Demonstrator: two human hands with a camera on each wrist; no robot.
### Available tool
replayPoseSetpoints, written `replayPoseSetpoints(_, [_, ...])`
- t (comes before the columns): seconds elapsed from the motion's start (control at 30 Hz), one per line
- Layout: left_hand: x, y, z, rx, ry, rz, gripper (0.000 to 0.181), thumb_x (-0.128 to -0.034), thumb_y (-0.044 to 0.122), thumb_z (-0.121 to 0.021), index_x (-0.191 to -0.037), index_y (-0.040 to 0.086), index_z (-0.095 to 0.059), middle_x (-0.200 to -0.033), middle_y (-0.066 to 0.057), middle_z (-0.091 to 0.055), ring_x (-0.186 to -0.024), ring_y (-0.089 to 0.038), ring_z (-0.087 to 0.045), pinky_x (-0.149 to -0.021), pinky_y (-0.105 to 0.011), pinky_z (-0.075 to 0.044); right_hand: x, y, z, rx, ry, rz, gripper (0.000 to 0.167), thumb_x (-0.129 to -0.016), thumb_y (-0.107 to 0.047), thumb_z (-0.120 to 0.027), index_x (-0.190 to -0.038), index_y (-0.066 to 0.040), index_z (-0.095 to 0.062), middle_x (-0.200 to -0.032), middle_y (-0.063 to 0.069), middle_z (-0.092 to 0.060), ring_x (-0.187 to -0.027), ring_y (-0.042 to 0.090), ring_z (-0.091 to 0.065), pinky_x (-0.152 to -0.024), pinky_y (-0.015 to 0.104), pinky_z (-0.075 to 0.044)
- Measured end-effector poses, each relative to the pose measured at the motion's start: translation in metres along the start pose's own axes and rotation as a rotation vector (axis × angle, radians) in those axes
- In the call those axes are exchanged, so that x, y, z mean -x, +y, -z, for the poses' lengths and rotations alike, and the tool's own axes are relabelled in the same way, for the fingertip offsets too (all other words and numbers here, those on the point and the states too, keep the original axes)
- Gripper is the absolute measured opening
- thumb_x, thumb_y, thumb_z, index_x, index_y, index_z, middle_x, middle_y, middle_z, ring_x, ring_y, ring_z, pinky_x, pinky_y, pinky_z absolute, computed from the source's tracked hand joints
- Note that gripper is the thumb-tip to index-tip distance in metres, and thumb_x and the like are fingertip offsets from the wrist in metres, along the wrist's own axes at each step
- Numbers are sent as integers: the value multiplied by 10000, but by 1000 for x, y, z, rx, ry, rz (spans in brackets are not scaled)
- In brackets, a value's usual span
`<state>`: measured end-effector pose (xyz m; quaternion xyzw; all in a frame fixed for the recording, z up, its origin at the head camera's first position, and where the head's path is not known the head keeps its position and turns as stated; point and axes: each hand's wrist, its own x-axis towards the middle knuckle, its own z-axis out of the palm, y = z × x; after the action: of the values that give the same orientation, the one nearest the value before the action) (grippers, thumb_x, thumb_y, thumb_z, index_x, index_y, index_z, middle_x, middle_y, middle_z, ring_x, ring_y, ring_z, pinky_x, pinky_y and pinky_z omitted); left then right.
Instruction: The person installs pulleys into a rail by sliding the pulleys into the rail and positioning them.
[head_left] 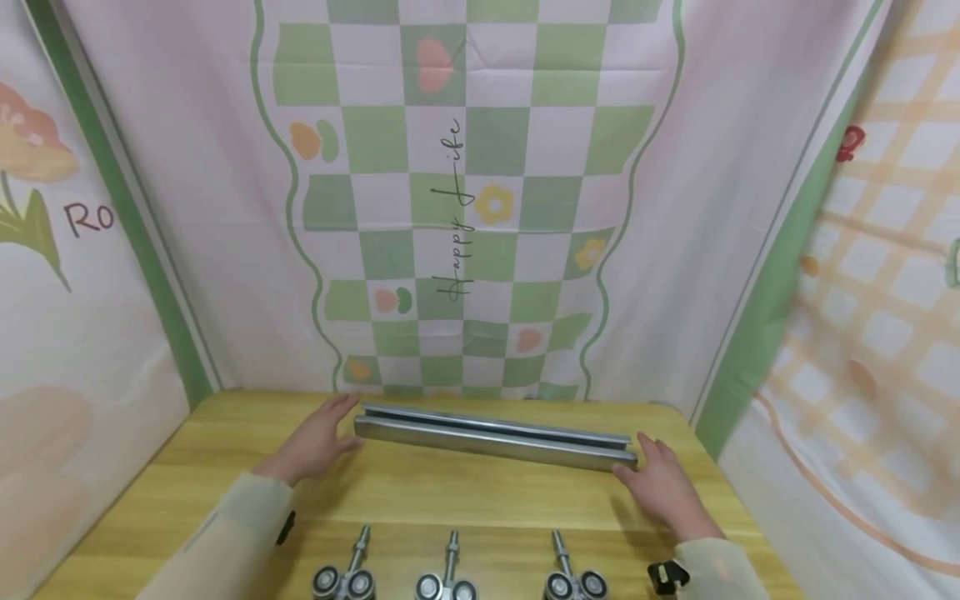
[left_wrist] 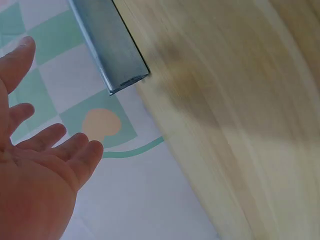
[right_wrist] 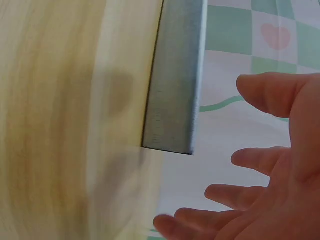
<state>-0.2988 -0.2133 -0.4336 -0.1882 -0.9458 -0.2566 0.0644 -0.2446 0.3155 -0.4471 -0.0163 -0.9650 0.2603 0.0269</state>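
A grey metal channel rail (head_left: 495, 447) with a long slot along its top lies across the far part of the table, its right end slightly nearer. My left hand (head_left: 315, 442) is at its left end, fingers spread. In the left wrist view a gap separates that hand (left_wrist: 40, 185) from the rail's cut end (left_wrist: 115, 55). At the opposite end is my right hand (head_left: 667, 483), thumb and fingers extended. The right wrist view shows its fingertips (right_wrist: 252, 87) apart from the rail (right_wrist: 175, 85). Neither hand holds anything.
Along the near edge stand three twin-wheel roller trolleys with threaded bolts: a left one (head_left: 361, 550), a middle one (head_left: 452, 554) and a right one (head_left: 562, 554). The wooden table (head_left: 450, 500) meets a checkered cloth backdrop (head_left: 465, 250); more cloth hangs at both sides.
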Motion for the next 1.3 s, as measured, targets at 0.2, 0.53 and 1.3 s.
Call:
replayPoseSetpoints(0.2, [-14, -1, -4, -21, -49, 49, 678, -994, 292, -619, -1513, -39, -332, -1534, -318, -287, -1374, -503, -310, -1108, -629, -261, -7, 5, -8, -18, 29, 44, 815, -964, -344, -614, -1462, 181, -240, -1443, 458, -253, -1311, 620, -255, -1073, 700, -213])
replayPoseSetpoints(0.53, [-24, -4, -10, -50, -118, 48, 572, -1045, 220, -507, -1503, -69, -326, -1561, -295, -251, -1410, -480, -254, -1141, -594, -215, -11, -1, -14, -8, 16, 32, 738, -951, -258, -644, -1442, 173, -301, -1401, 441, -353, -1263, 614, -356, -1044, 698, -282])
replayPoseSetpoints(1.3, [-30, -3, -23, -39, -206, 32, 515, -1026, 125, -522, -1478, -73, -374, -1535, -291, -313, -1407, -461, -283, -1149, -580, -210, -21, -2, -24, 159, 36, 68, 581, -933, -121, -638, -1352, 217, -419, -1269, 446, -486, -1182, 581, -471, -999, 654, -390])
